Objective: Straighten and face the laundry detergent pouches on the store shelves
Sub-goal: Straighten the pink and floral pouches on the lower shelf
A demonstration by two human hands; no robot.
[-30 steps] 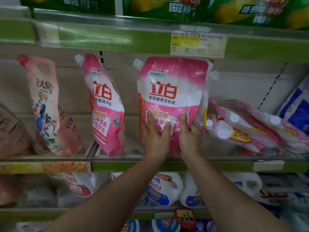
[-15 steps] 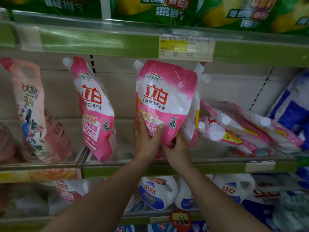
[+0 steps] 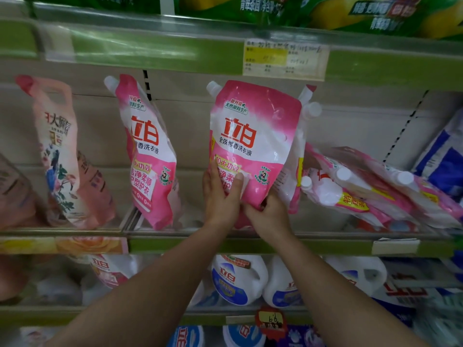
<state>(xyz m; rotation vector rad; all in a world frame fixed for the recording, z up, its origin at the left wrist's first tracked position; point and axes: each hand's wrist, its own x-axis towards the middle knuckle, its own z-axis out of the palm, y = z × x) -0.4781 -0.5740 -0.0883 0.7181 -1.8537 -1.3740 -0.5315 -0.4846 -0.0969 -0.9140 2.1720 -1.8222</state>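
The pouch (image 3: 253, 141) held in both hands is pink fading to white, with red lettering and a white cap. Left of the grip stands a like pink-and-white pouch (image 3: 147, 156), then a peach pouch (image 3: 60, 151) with a flower print. Above, the shelf strip (image 3: 140, 50) is green.

Centre of frame: pink-and-white detergent pouch (image 3: 253, 144), red brand characters, white spout cap at its upper left corner. Front faced the camera, upright with a slight tilt, lower end lifted off the shelf. More pouches (image 3: 298, 156) stood directly behind it, edges and caps showing at its right.

Left of centre: second pink pouch (image 3: 147, 156), standing, leaning, turned partly sideways.

Far left: peach floral pouch (image 3: 60, 151), upright, leaning.

Right of frame: heap of pink pouches (image 3: 370, 186) lying flat and overlapping, white caps pointing left.
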